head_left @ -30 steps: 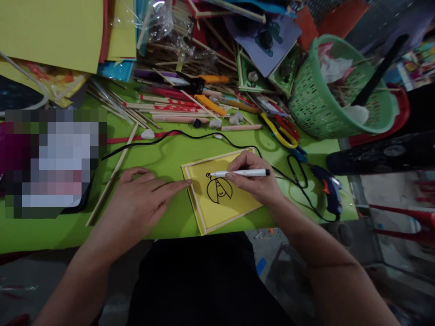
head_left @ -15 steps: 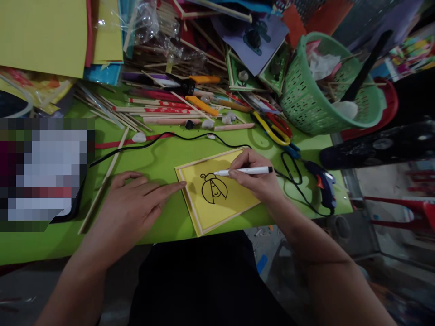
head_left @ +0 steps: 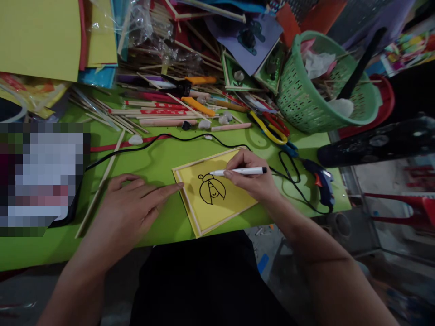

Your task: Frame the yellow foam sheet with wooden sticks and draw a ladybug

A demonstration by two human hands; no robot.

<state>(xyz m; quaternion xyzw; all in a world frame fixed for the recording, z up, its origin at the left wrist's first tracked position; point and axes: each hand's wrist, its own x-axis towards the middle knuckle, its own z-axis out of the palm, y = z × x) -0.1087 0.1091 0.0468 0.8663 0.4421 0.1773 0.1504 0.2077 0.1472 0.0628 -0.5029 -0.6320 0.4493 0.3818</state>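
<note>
A yellow card point(head_left: 231, 203) edged with thin wooden sticks lies tilted on the green table point(head_left: 149, 246). On it is a black line drawing point(head_left: 212, 190) that looks like a ladybug, with a round body, a small head and one antenna ending in a ring. My right hand point(head_left: 249, 174) pinches a white marker with a black end point(head_left: 246, 170); its tip meets the top of the drawn head. My left hand point(head_left: 136, 206) is open, its index fingertip touching the card's left edge stick. The other fingers rest loosely on the table.
Left lies a blurred-out device point(head_left: 50, 176) beside a long stick point(head_left: 102, 188). Behind are a black cord point(head_left: 163, 136), stones, sticks and yellow-handled scissors point(head_left: 268, 129). At right stand a green basket point(head_left: 299, 90) and a glue gun point(head_left: 321, 183).
The view has shifted slightly, so the whole scene sits a little further left. The marker tip stays by the drawn head, and both hands keep nearly the same pose.
</note>
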